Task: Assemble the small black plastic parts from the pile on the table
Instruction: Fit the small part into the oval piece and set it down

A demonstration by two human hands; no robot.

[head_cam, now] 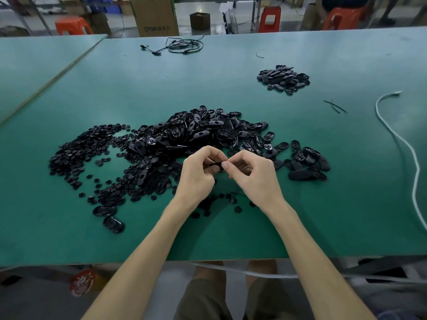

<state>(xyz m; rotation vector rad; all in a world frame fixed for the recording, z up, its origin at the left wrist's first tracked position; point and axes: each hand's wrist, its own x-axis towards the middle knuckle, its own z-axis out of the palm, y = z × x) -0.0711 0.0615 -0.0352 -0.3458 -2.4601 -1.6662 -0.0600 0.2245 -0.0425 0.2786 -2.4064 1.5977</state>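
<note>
A big pile of black oval plastic shells (203, 132) lies mid-table, with a spread of small black round discs (80, 153) to its left. Just in front of the pile, my left hand (198, 176) and my right hand (251, 174) meet above the table. Both pinch one small black part (216, 166) between fingertips; it is mostly hidden by the fingers. A few loose discs (221, 202) lie under my wrists. A smaller heap of black oval pieces (283, 78) sits at the far right.
The green table (323, 204) carries a white cable (406, 153) along its right side, a coiled black cable (182, 46) at the far edge and thin black strips (335, 106). Cardboard boxes (154, 17) and orange stools (269, 18) stand beyond the table.
</note>
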